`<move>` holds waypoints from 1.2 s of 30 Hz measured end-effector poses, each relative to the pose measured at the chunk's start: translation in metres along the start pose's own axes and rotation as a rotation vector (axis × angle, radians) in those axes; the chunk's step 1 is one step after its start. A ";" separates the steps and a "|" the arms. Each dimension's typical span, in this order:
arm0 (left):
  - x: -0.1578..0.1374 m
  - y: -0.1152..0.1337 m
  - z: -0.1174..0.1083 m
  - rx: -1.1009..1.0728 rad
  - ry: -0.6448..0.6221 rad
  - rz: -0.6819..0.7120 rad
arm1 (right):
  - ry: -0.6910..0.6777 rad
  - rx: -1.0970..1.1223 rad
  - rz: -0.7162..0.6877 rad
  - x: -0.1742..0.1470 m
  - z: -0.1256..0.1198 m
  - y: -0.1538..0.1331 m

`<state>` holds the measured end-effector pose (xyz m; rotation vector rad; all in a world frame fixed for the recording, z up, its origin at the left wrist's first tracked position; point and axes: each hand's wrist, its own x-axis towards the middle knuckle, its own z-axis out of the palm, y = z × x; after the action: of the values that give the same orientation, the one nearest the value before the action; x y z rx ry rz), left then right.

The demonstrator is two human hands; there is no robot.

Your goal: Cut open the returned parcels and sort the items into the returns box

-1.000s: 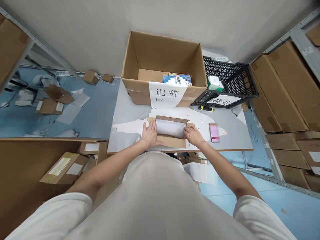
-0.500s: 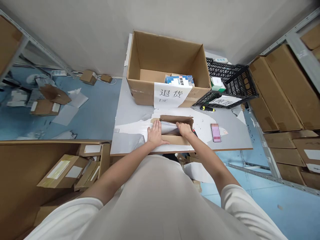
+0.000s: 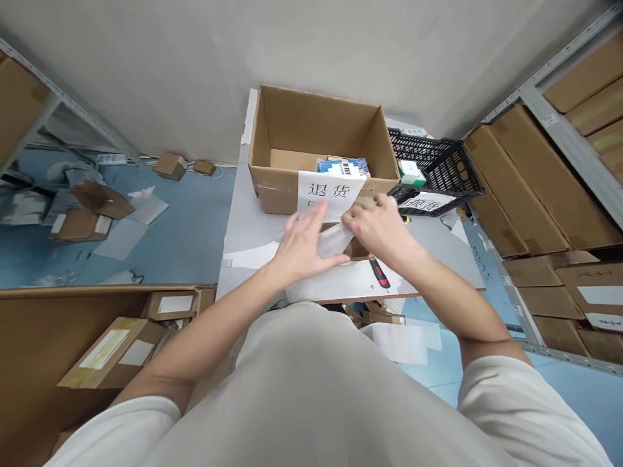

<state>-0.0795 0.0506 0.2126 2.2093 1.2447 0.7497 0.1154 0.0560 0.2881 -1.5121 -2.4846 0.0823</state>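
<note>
My left hand (image 3: pixel 302 245) is spread beside a pale, plastic-wrapped item (image 3: pixel 337 240); whether it touches the item I cannot tell. My right hand (image 3: pixel 377 224) has its fingers curled round the item's other end, which is lifted at a slant above a small opened cardboard box (image 3: pixel 359 250). What is inside the wrapping cannot be made out. Just in front of the small box, a red-and-black utility knife (image 3: pixel 380 274) lies on the white table (image 3: pixel 341 280).
Behind my hands stands a large open carton (image 3: pixel 272 183) with a paper sign, holding a blue-and-white box (image 3: pixel 343 167). A black plastic crate (image 3: pixel 440 170) adjoins it. Shelves of cartons (image 3: pixel 530 175) rise at right; a big open box (image 3: pixel 39 350) with parcels is at left.
Both hands have risen out of the small box, the right one bringing the wrapped item up. My left hand has opened wider. The utility knife has come into plain view.
</note>
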 end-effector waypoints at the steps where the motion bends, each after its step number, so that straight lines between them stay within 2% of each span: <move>1: 0.003 0.009 -0.007 -0.036 -0.036 -0.022 | 0.060 0.073 -0.025 0.003 0.003 -0.006; 3: 0.003 0.012 -0.014 -0.153 -0.015 -0.111 | 0.182 0.203 -0.051 0.003 0.008 -0.010; 5: -0.005 -0.001 -0.013 -0.379 0.108 -0.234 | 0.317 0.301 -0.022 -0.004 0.013 -0.008; 7: -0.018 -0.021 -0.008 -0.703 0.224 -0.374 | 0.482 0.408 0.089 -0.015 0.020 -0.005; 9: -0.032 -0.039 -0.001 -0.979 0.270 -0.527 | 0.581 0.592 0.241 -0.024 0.035 -0.006; 10: -0.038 -0.046 0.002 -1.069 0.282 -0.591 | 0.561 0.710 0.305 -0.027 0.046 -0.009; 13: -0.051 -0.054 0.009 -1.180 0.322 -0.705 | 0.329 1.040 0.400 -0.034 0.081 -0.022; 17: -0.058 -0.055 0.016 -1.183 0.305 -0.793 | 0.210 1.233 0.451 -0.042 0.113 -0.031; 19: -0.061 -0.055 0.019 -1.159 0.252 -0.785 | 0.219 1.176 0.450 -0.046 0.116 -0.030; 22: -0.064 -0.055 0.019 -1.093 0.101 -0.669 | 0.320 0.883 0.429 -0.044 0.103 -0.021; 23: -0.063 -0.055 0.017 -1.052 0.036 -0.619 | 0.303 0.805 0.392 -0.041 0.096 -0.017; 25: -0.056 -0.054 0.008 -0.915 -0.110 -0.515 | 0.148 0.756 0.267 -0.029 0.081 -0.009; 28: -0.033 -0.054 -0.019 -0.586 -0.323 -0.324 | -0.143 0.816 0.079 -0.009 0.067 0.003; 30: -0.017 -0.051 -0.040 -0.376 -0.374 -0.215 | -0.223 0.879 0.028 0.000 0.066 0.008; 31: -0.011 -0.049 -0.048 -0.303 -0.306 -0.192 | -0.204 0.908 0.038 0.002 0.069 0.008; 32: -0.008 -0.044 -0.054 -0.259 -0.179 -0.191 | -0.136 0.922 0.074 0.001 0.072 0.008; 34: -0.012 -0.031 -0.056 -0.269 0.183 -0.238 | 0.123 0.870 0.200 -0.005 0.082 0.003; 35: -0.017 -0.022 -0.051 -0.328 0.363 -0.271 | 0.270 0.801 0.258 -0.010 0.088 -0.001; 36: -0.024 -0.012 -0.044 -0.423 0.490 -0.300 | 0.390 0.714 0.289 -0.015 0.095 -0.005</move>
<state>-0.1266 0.0422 0.2314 1.5045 1.4353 1.3340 0.0963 0.0467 0.1944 -1.3738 -1.6554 0.5902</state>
